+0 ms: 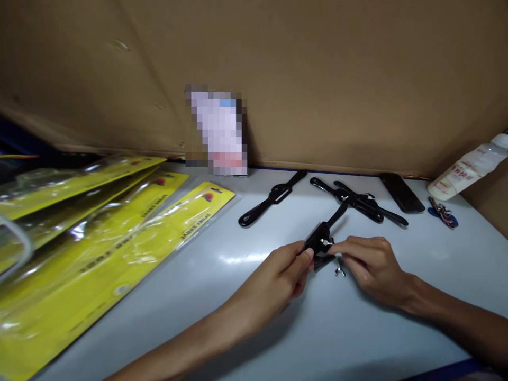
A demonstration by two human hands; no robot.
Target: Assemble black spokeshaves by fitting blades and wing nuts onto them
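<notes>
A black spokeshave [336, 216] is tilted over the table, its far handle pointing away from me. My left hand [289, 266] is closed around its near part, thumb on top, hiding the near handle. At its middle sits a small silver wing screw [326, 242]. My right hand [371, 264] has its fingers curled, with the index fingertip against that screw; the thumb is mostly hidden. A second silver wing screw [340, 271] shows just below the tool; whether it is attached I cannot tell.
Beyond lie a black spokeshave body [273, 198] and crossed black spokeshaves [365, 206]. At right are a dark phone [401, 193], keys [443, 212] and a leaning milky bottle [464, 169]. Yellow spokeshave packages [130, 264] cover the left. A blurred-out item [222, 132] stands against the cardboard wall [337, 79].
</notes>
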